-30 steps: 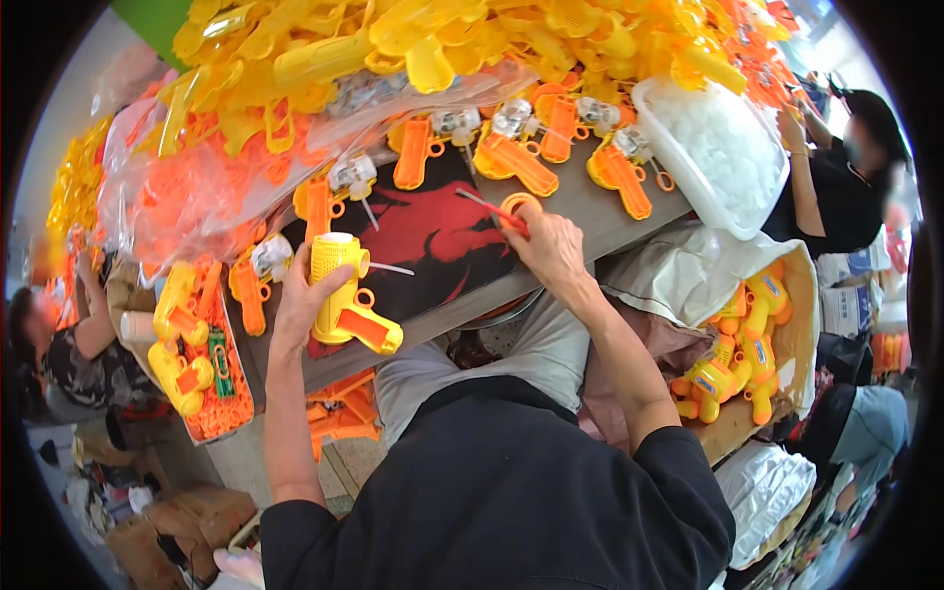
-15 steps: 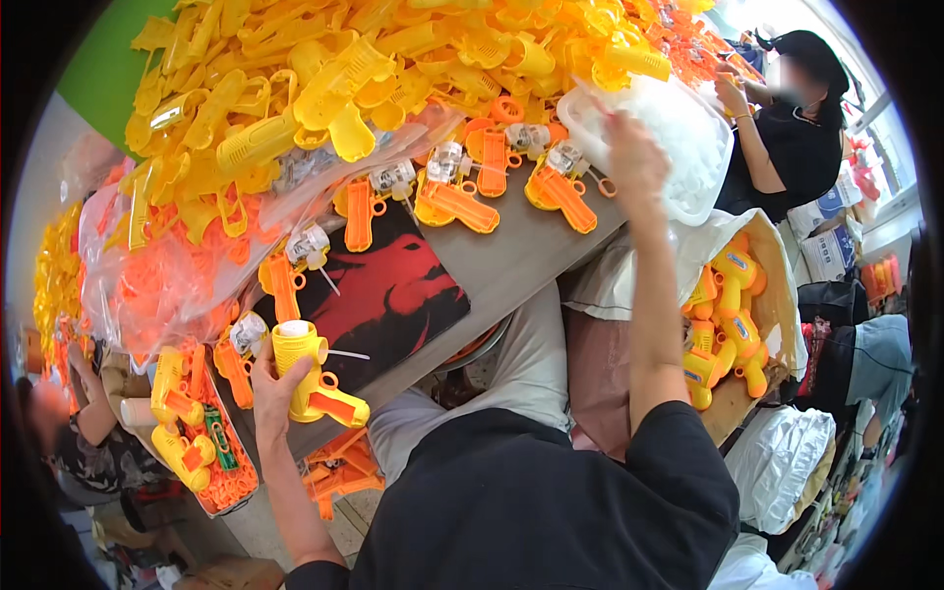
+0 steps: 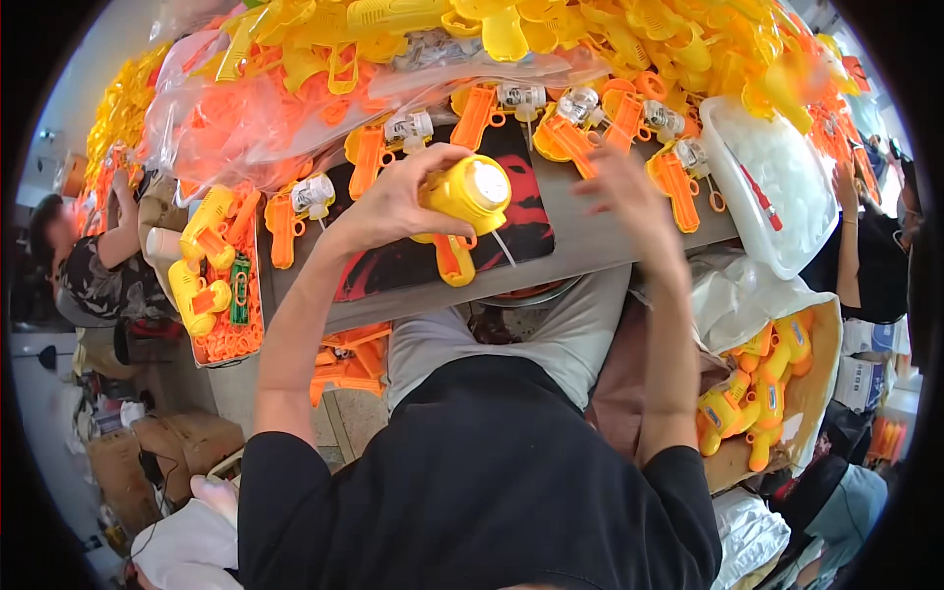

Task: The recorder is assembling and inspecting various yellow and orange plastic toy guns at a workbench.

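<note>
My left hand (image 3: 398, 202) is closed around a yellow toy gun (image 3: 470, 192) with an orange insert in its grip. The gun's round end, with a white disc in it, is turned up, and a thin white stick pokes out below. Somewhat blurred, my right hand (image 3: 629, 202) is over the table to the right of the gun, fingers apart, with nothing visible in them. A red-handled tool (image 3: 762, 200) lies in a white tray (image 3: 723, 147) of translucent parts. Half-assembled toy guns (image 3: 565, 128) with orange inserts and clear pieces stand in a row behind my hands.
Yellow shells (image 3: 649, 39) are heaped at the back, beside bagged orange parts (image 3: 231, 123). A dark mat (image 3: 379, 280) lies on the grey table (image 3: 590, 270). Left is a box of orange pieces (image 3: 231, 344); right, a lined carton (image 3: 831, 364) of yellow guns. Other people sit at both sides.
My left hand has brought the toy gun to the middle and tipped its round end up. My right hand has let go of the red-handled tool and come back from the tray. The view has shifted.
</note>
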Motion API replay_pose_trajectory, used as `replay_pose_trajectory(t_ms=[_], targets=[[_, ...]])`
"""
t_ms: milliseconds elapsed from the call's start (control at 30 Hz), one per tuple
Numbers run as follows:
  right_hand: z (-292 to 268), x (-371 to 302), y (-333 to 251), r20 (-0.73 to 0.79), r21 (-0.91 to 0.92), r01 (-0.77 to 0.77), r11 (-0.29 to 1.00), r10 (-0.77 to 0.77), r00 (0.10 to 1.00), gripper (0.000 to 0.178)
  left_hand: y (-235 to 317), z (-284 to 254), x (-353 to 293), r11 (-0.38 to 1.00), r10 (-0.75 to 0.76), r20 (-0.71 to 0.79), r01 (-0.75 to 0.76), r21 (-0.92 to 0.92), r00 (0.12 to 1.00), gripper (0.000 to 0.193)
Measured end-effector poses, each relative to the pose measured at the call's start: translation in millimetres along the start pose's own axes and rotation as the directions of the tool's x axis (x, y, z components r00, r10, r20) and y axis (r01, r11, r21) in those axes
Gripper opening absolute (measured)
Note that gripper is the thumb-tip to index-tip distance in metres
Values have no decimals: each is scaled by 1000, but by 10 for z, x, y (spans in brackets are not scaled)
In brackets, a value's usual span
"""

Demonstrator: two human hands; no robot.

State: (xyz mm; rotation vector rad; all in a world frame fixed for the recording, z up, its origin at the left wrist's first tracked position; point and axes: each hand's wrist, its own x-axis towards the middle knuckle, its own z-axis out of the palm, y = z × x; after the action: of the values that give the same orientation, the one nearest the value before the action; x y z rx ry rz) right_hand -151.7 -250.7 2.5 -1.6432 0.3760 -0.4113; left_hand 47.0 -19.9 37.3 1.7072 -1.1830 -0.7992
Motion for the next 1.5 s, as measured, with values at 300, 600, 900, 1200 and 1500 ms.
replay_pose_trajectory(t_ms=[300,600,900,1200,1500], targets=[[698,279,550,425,402,-356,844,173,888,53,-178,-111,478,612,342,435,-548,570,833,72],[578,316,739,601,503,-485,715,113,791,49,-5,34,1056,429,122,770,-733,527,626,64],[679,332,659,495,348,-386,854,182,849,50,213,147,1177,516,-223,850,-682,518,477,52],[711,301,669,480,290,-351,890,183,858,57,269,-234,764,546,88,830,-724,423,551,31],[744,252,623,384,284,-330,900,208,900,51,236,-511,-114,364,209,456,-502,785,865,36]])
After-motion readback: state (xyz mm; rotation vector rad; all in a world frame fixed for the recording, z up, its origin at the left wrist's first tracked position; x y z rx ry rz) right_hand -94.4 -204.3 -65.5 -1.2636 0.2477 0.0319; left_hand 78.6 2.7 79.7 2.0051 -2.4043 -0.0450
